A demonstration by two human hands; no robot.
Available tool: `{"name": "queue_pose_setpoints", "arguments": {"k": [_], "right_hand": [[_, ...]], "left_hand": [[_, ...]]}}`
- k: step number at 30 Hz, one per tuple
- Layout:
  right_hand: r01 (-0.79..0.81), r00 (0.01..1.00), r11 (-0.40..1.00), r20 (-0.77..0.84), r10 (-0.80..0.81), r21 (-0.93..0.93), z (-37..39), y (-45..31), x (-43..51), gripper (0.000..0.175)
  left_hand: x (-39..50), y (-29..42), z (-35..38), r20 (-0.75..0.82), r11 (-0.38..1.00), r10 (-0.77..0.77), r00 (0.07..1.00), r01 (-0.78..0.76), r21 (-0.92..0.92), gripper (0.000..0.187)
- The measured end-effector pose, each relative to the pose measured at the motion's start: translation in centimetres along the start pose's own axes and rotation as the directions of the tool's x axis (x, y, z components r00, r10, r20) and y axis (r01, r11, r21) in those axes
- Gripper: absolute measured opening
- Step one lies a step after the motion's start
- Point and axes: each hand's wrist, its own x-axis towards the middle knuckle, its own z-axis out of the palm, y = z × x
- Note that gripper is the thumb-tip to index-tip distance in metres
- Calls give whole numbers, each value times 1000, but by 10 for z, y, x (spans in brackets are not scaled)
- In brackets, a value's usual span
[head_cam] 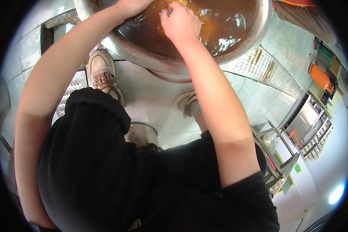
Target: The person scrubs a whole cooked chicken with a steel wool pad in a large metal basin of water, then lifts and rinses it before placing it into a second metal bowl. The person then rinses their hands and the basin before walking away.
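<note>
A large round metal basin [150, 62] full of brown, murky water [235, 32] lies before me at the top of the view. My right hand [182, 21] is over the water, its fingers curled round a small, dark, shiny thing [170, 12] that looks like a metal scourer. Just beyond it, a yellowish roundish thing [181, 2] shows at the picture's edge; its kind is unclear. My left hand [136, 6] reaches in over the basin's left side, its fingers largely cut off by the top edge, so its grip is hidden. Blurred orange-yellow shapes [207, 27] show under the surface.
A perforated metal drain cover [261, 65] lies right of the basin, another [72, 90] by my left shoe. A reddish hose [168, 77] runs below the rim. Behind my feet stands a metal bucket [143, 130]. Another person's trouser leg [304, 20] is at upper right, near a metal rack [275, 150].
</note>
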Motion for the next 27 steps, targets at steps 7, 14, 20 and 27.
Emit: {"name": "queue_pose_setpoints", "arguments": {"k": [7,14,20,27], "right_hand": [[-91,972,972,192,134,-215,-32,41,3,35],[-411,898,879,60,437,-242,-54,120,17,41],[-526,843,848,174,509,70,-44,186,38,58],[-834,552,392,593,586,389,-45,183,52,35]], "left_hand": [[8,-11,2,53,1000,-19,998,19,-5,42],[0,-10,4,-40,976,-1,999,10,216,79],[-4,-11,4,131,966,-31,991,-4,259,75],[17,-41,19,326,871,-45,944,-123,475,60]]}}
